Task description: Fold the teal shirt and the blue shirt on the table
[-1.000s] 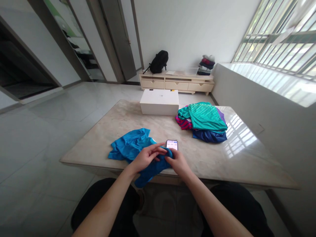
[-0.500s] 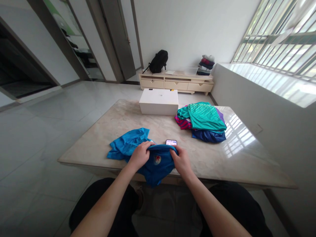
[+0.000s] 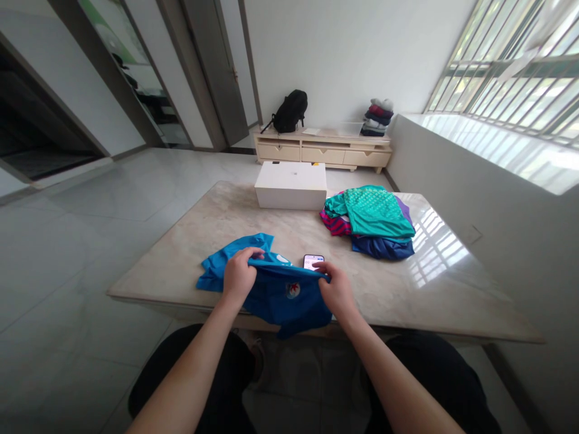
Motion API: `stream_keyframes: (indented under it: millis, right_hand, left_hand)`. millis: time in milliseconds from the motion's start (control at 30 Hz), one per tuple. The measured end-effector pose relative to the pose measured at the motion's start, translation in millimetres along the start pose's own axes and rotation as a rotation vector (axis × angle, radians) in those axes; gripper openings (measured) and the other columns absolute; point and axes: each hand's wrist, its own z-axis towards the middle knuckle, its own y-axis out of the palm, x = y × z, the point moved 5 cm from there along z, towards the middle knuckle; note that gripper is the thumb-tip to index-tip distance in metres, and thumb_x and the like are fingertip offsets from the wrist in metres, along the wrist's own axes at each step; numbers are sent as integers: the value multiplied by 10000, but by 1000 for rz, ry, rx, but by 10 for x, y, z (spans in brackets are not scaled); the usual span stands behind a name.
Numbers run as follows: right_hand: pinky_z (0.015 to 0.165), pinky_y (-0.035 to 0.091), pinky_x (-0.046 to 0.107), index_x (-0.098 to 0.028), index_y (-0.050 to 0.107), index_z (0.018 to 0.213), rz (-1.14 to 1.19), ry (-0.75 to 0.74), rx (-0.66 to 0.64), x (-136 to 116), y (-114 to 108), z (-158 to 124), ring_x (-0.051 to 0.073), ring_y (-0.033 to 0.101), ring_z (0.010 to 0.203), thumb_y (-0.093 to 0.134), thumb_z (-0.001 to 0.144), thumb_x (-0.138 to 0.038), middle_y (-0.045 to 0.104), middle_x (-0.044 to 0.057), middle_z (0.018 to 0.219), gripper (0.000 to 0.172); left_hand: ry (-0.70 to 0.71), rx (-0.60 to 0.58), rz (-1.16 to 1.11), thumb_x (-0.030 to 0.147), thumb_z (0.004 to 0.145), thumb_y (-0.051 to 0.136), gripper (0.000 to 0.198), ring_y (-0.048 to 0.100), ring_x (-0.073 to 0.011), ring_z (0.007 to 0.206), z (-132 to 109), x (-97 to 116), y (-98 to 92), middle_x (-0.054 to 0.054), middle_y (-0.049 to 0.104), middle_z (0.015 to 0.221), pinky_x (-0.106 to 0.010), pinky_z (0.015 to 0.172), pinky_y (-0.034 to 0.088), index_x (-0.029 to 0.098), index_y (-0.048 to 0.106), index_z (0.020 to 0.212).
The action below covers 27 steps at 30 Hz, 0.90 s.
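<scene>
A blue shirt with a small round red-and-white emblem is stretched between my hands at the table's near edge. My left hand is closed on its upper edge at the left, and my right hand pinches the same edge at the right. Part of the shirt lies crumpled on the table to the left, while the emblem part hangs over the front edge. Just behind the stretched edge lies a phone with its screen lit, partly covered by my right fingers.
The marble-topped table bears a white box at its far side. Right of the box is a pile of clothes, green on top. Beyond stands a low cabinet with a black backpack and a folded clothes stack.
My hands have moved apart, the left one farther to the left and the right one slightly right. The shirt's edge between them is now pulled straighter and wider.
</scene>
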Motion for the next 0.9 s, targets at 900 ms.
stream_keyframes:
  millis: [900]
  right_hand:
    - [830, 501, 356, -259, 739, 1022, -63, -296, -211, -307, -290, -22, 246, 695, 928, 628, 916, -304, 766, 31, 1027, 160]
  left_hand:
    - [-129, -110, -226, 128, 576, 412, 513, 735, -258, 902, 87, -44, -63, -48, 788, 861, -355, 880, 557, 166, 748, 962]
